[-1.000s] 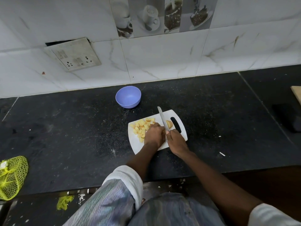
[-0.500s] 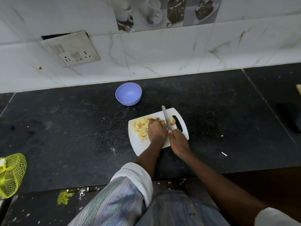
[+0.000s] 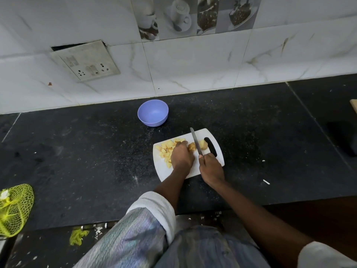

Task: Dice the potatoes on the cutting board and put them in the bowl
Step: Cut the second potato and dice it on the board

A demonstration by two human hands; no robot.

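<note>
From the board (image 3: 170,174), the bowl (image 3: 153,112) stands apart at 11 o'clock, with bare counter (image 3: 87,151) between them. The wall (image 3: 193,70) closes the way just behind the bowl. At 8 o'clock, far off, a net bag (image 3: 14,209) lies.

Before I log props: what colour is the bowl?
Lavender blue bowl, plain, clearest in the head view.
</note>
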